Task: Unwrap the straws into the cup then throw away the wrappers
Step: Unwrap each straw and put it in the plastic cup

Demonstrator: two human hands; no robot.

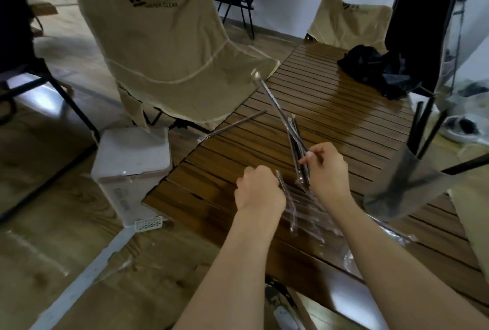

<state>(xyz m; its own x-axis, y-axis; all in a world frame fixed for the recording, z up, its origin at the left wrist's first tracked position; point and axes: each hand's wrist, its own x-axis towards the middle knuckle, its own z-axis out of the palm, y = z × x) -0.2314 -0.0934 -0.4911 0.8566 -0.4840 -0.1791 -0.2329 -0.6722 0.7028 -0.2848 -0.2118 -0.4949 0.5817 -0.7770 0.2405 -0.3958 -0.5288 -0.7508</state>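
Both hands over slatted brown wooden table (pixel 344 107). Right hand (pixel 329 170) curled round a bundle of clear-wrapped dark straws (pixel 297 144), thumb and fingers pinching near the lower end; bundle angled up and away toward the left, one wrapped straw sticking out far beyond the rest. Left hand (pixel 258 189) closed in a fist on a bunch of crinkled clear plastic wrappers (pixel 299 213), which trail down between the two forearms (exact finger placement hidden from this angle). One more wrapped straw (pixel 232 125) lying alone at table's left edge, tip overhanging. Translucent grey plastic cup (pixel 407 186) at right on table, tilted in the wide-angle view, several bare black straws (pixel 420 128) standing in it. White lidded plastic trash bin (pixel 132 170) on floor just beside table's left edge, lid down. Black crumpled bag (pixel 375 70) at table's far end. Beige fabric camping chair (pixel 169 46) behind bin.
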